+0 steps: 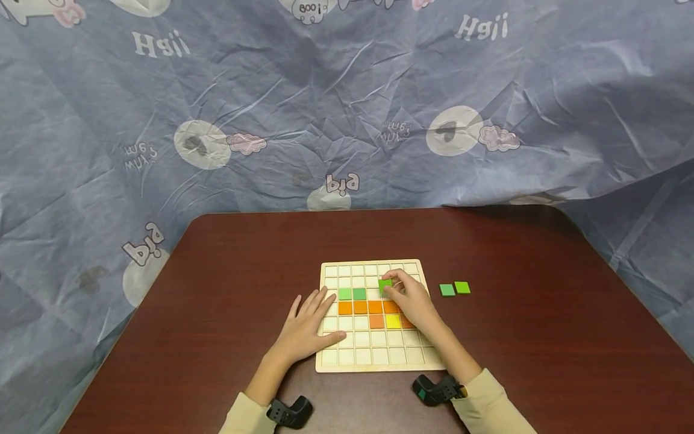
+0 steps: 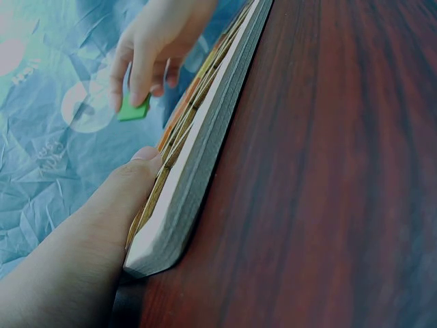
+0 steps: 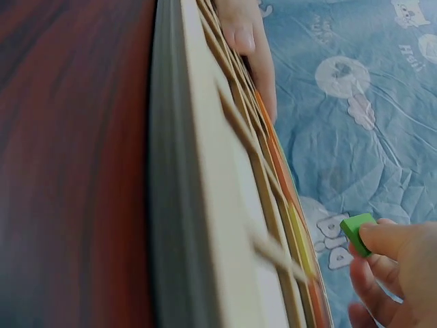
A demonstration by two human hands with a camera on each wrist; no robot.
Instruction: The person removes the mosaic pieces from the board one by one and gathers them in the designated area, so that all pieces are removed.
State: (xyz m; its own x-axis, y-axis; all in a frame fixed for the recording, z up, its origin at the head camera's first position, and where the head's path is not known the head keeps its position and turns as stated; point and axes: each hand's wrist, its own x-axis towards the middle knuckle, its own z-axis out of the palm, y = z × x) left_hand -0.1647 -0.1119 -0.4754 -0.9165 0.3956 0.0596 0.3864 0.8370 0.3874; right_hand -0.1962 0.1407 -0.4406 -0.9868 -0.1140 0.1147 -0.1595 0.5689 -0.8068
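A square wooden grid board (image 1: 379, 366) lies on the table, divided into small cells. My right hand (image 1: 413, 301) pinches a green square tile (image 1: 385, 286) between thumb and fingers, over the upper right of the grid. In the right wrist view the green tile (image 3: 358, 231) is held clear of the board. My left hand (image 1: 309, 325) rests with spread, straight fingers on the board's left edge. Two green tiles (image 1: 352, 293) fill cells in one row. Below them are orange tiles (image 1: 360, 307) and, lower, a yellow tile (image 1: 393, 321) between orange-red ones, partly covered by the right hand.
Two loose tiles, one teal-green (image 1: 447, 290) and one bright green (image 1: 462, 287), lie on the dark red-brown table (image 1: 260, 253) right of the board. A wrinkled blue-grey printed cloth (image 1: 325, 108) hangs behind the table. Each wrist wears a black device (image 1: 436, 390).
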